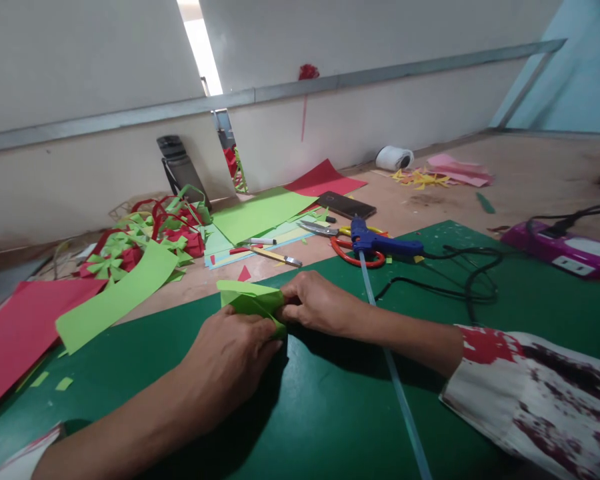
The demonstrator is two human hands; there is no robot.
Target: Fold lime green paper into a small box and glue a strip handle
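Observation:
A folded piece of light green paper [253,299] is held between both hands above the green board [330,413]. My left hand [237,350] grips its near side, fingers closed over the folds. At the right end of the paper, the thumb and fingers of my right hand [313,303] are pinched together on its edge. Part of the paper is hidden behind the left fingers. Just beyond the right wrist lies a blue glue gun [383,241] with a long clear glue stick [397,380], which passes by the right forearm.
Orange-handled scissors [357,252], a cutter knife [275,256] and a phone [347,204] lie beyond the hands. Red and green paper flowers [145,243] are piled at left, near a green strip [120,300] and red sheets [25,327]. A purple power strip [563,248] sits right, with trailing black cable.

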